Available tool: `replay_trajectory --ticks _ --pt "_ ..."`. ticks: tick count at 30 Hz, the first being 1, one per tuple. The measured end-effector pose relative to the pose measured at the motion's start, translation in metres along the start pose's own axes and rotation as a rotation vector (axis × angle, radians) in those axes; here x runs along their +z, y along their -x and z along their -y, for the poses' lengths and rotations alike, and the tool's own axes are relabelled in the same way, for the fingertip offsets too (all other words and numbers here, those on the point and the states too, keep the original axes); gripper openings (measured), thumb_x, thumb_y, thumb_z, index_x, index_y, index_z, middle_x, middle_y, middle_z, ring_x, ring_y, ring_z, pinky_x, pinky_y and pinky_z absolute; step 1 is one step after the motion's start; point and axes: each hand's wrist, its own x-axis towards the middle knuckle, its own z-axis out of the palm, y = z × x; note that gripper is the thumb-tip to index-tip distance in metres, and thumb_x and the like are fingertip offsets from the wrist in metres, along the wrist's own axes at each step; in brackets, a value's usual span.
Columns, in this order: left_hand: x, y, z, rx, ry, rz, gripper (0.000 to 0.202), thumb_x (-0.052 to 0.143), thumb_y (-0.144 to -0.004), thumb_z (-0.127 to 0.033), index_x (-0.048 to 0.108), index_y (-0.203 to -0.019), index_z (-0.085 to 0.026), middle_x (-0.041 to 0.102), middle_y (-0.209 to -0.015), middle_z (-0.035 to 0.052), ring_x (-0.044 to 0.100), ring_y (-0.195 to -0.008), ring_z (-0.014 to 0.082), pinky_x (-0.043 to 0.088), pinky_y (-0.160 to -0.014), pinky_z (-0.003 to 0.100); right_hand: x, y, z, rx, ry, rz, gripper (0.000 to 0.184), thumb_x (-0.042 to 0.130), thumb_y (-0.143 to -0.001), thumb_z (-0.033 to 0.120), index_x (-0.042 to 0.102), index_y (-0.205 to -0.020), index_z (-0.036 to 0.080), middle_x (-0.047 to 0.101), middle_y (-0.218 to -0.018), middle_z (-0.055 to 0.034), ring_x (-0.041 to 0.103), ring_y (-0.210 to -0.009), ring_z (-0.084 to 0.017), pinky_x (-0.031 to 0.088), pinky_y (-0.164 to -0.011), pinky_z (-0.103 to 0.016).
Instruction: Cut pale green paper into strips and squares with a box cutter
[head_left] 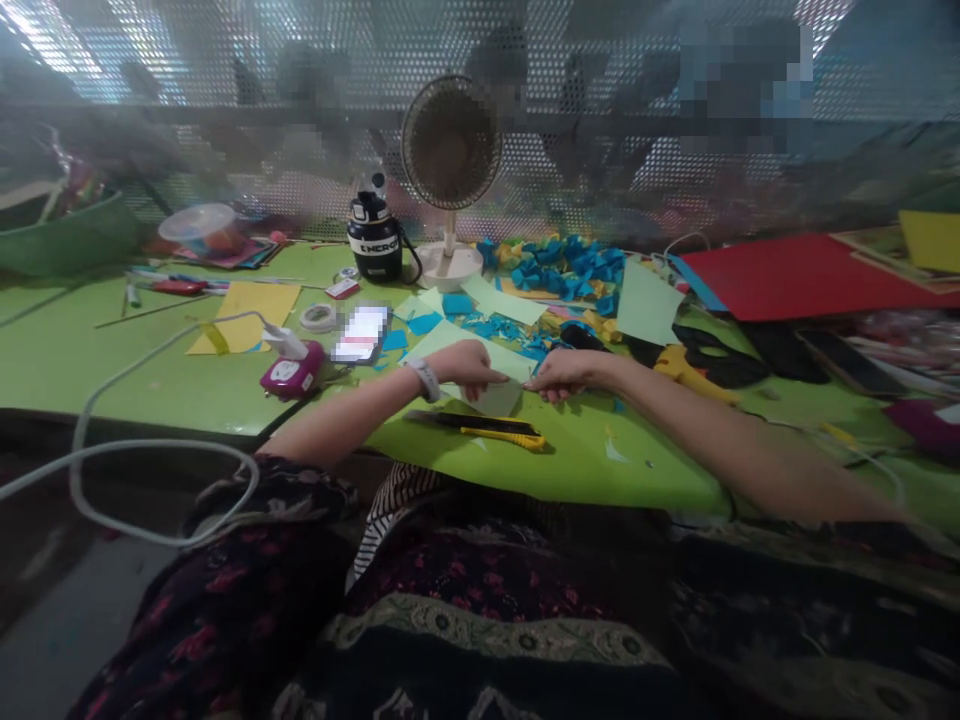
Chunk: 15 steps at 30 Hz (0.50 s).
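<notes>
Over at the green table (150, 370), what have the two hands got between them?

Both are at one pale green paper sheet (487, 352), lying on the table right in front of the person. The left hand (466, 368) is over the middle of it, and the right hand (568, 375) is at its right end. Their fingers point toward each other.

How's the grip on each side?

Narrow on both, with the fingers drawn together at the paper. Whether they're actually pinching it, I can't tell from this view.

So the step in hand is working that sheet with the fingers?

That's how it looks to me. A yellow and black paper cutter (495, 430) lies just below the hands, and neither hand is touching it.

Anything readable around?

The black flask (373, 240) has something like "ENERGY" across its front. The phone (360, 335) beside the tape roll (319, 317) has a blurred screen, so nothing can be read there.

What else is on the table?

Blue paper scraps (559, 265) are heaped behind the sheet, to the right of a small fan (450, 145). Yellow paper (247, 315) lies off to the left, near a pink plug socket (292, 372). A large red card (795, 275) lies off to the right.
</notes>
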Motion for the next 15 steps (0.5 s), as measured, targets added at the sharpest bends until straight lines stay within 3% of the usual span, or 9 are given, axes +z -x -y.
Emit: replay_trajectory --ticks 4,9,15 --pt "0.011 -0.019 -0.005 -0.074 0.054 0.042 0.049 0.081 -0.079 -0.054 0.068 -0.052 -0.015 0.067 -0.054 0.0076 0.062 -0.053 0.0163 0.048 -0.060 0.029 0.001 0.003 0.002 -0.003 -0.030 0.003 0.057 0.086 -0.068 0.066 0.066 -0.059 0.013 0.072 -0.061 -0.0097 0.051 -0.044 -0.008 0.029 -0.039 -0.022" --pt "0.006 -0.022 0.000 -0.155 0.044 0.056 0.044 0.089 -0.068 -0.052 0.068 -0.051 -0.017 0.065 -0.053 0.0058 0.056 -0.052 0.0158 0.040 -0.056 0.029 0.000 0.004 0.002 -0.007 -0.017 0.004 0.056 0.087 -0.067 0.066 0.067 -0.060 0.014 0.073 -0.062 -0.0087 0.053 -0.045 -0.008 0.029 -0.039 -0.021" --pt "-0.016 -0.004 0.033 -0.192 -0.004 0.091 0.052 0.084 -0.068 -0.066 0.071 -0.053 -0.018 0.061 -0.051 0.0060 0.047 -0.046 0.0134 0.041 -0.052 0.031 0.000 0.003 0.001 -0.025 0.001 0.007 0.053 0.085 -0.071 0.064 0.068 -0.061 0.015 0.072 -0.061 -0.0090 0.055 -0.046 -0.010 0.030 -0.039 -0.022"
